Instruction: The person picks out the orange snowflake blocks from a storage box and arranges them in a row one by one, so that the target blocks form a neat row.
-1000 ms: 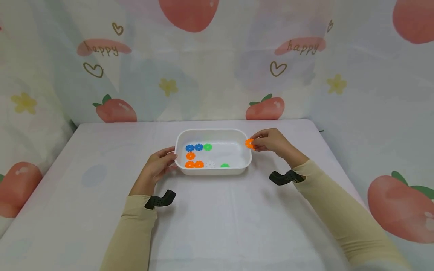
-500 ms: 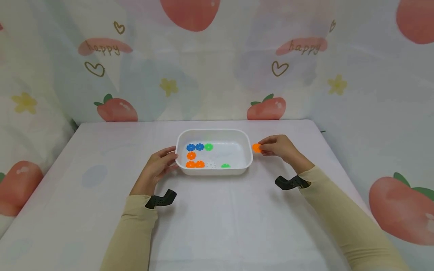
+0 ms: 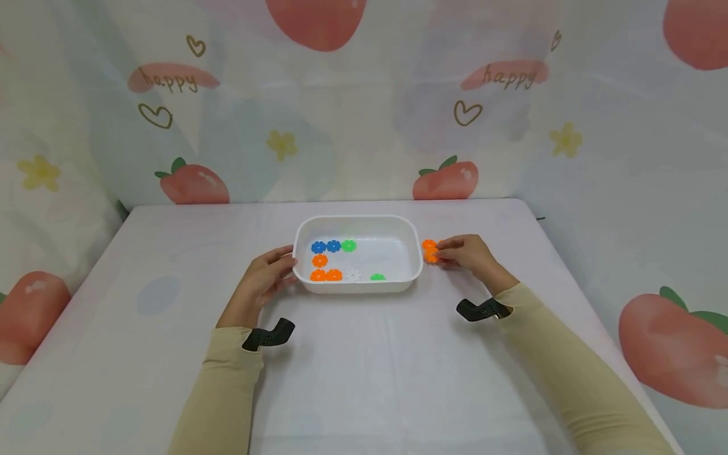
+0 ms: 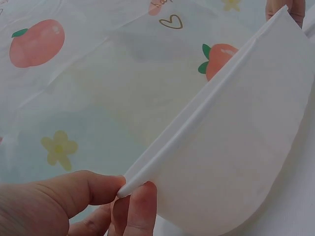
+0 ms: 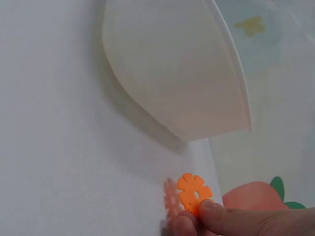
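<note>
My left hand (image 3: 267, 278) pinches the left end of a white plastic tray (image 3: 358, 288); in the left wrist view, thumb and fingers grip its rim (image 4: 162, 153). Just beyond the tray's right end, my right hand (image 3: 469, 254) pinches an orange flower-shaped plastic disc (image 5: 187, 186) between thumb and finger. The head view shows two overlapping orange shapes (image 3: 429, 244) at those fingertips, while the right wrist view shows one notched disc beside a reddish shadow. Inside the tray lie blue discs (image 3: 319, 247), a green disc (image 3: 349, 245), orange discs (image 3: 320, 260) and a white disc (image 3: 353, 275).
Another green disc (image 3: 378, 277) lies near the tray's front wall, partly hidden by it. The tray stands on a white-covered table (image 3: 364, 366) in front of a printed cloth backdrop (image 3: 352, 126). Black wrist mounts (image 3: 268, 335) stick out from both sleeves.
My right hand has moved from the tray's right rim outward and down toward the table with the orange disc. The left hand and the tray have stayed in place.
</note>
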`<action>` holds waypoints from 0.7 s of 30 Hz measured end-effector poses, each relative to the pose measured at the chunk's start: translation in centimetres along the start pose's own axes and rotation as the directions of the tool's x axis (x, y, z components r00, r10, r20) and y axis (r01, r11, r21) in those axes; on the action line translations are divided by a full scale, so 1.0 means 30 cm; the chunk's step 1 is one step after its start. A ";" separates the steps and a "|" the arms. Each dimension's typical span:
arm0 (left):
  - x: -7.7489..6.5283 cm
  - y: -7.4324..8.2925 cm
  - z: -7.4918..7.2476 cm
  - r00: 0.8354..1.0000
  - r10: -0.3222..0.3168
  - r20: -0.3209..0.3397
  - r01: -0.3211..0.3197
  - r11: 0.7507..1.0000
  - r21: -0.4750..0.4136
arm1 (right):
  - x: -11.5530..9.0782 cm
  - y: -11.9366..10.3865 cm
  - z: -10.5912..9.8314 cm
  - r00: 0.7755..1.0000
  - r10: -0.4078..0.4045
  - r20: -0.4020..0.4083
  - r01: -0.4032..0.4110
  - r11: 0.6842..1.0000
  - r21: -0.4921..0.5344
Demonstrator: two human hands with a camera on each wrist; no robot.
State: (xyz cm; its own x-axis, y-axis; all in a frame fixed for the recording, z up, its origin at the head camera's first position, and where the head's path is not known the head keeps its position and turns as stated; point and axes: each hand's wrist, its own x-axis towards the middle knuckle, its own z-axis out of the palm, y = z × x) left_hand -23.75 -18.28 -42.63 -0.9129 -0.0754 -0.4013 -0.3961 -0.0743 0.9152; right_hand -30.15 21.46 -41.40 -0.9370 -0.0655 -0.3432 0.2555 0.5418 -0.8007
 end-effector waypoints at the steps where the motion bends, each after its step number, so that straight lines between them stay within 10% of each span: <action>1: 0.001 0.000 0.000 1.000 0.002 0.000 -0.002 1.000 0.000 | 0.003 0.004 0.000 1.000 0.005 -0.003 -0.005 1.000 0.015; 21: 0.005 0.000 0.000 1.000 0.003 -0.006 -0.002 1.000 0.007 | 0.046 0.025 0.004 0.992 0.005 -0.126 -0.023 0.990 -0.138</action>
State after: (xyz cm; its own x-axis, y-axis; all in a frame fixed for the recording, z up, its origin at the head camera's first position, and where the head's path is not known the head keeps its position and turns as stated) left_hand -23.87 -18.27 -42.69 -0.9133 -0.0813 -0.3991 -0.3945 -0.0673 0.9164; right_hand -31.22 21.68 -42.52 -0.9583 0.0435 -0.2824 0.2410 0.6540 -0.7171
